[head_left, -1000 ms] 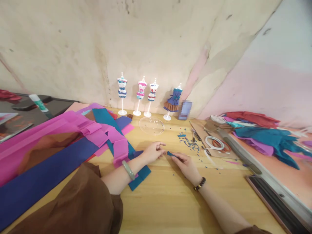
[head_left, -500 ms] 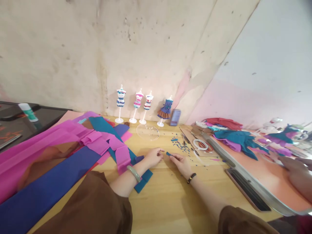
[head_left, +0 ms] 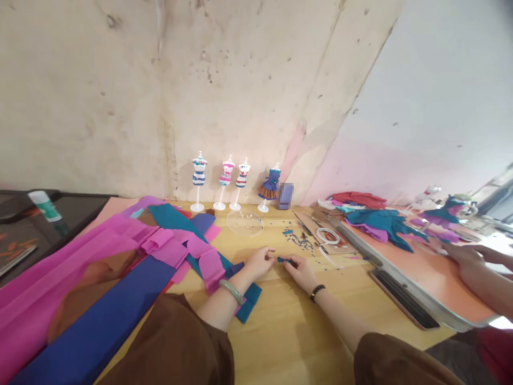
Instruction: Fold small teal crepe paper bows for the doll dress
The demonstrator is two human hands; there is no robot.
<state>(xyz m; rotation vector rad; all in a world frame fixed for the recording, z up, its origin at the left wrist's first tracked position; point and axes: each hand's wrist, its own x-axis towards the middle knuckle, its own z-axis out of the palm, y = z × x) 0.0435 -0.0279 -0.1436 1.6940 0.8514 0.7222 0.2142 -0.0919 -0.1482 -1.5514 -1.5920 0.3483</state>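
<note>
My right hand (head_left: 300, 269) rests on the wooden table (head_left: 280, 326), its fingers pinched on a small teal paper piece (head_left: 284, 260). Just left of it lies my left hand (head_left: 259, 261), fingers curled with the fingertips close to the same piece; whether they touch it I cannot tell. A green bangle is on my left wrist, a dark bead bracelet on my right. Small blue paper scraps (head_left: 300, 241) lie scattered beyond my right hand.
Pink, blue and teal crepe paper sheets (head_left: 120, 256) cover the left. Small dress mannequins (head_left: 226, 176) and a clear dish (head_left: 244, 223) stand by the wall. A tape roll (head_left: 327, 235) and scissors lie right. Another person's hands (head_left: 465, 256) work over an orange board (head_left: 433, 278).
The camera has tilted up and turned right, bringing another person's hands and more of the orange board into view. My hands have stayed together on the teal piece.
</note>
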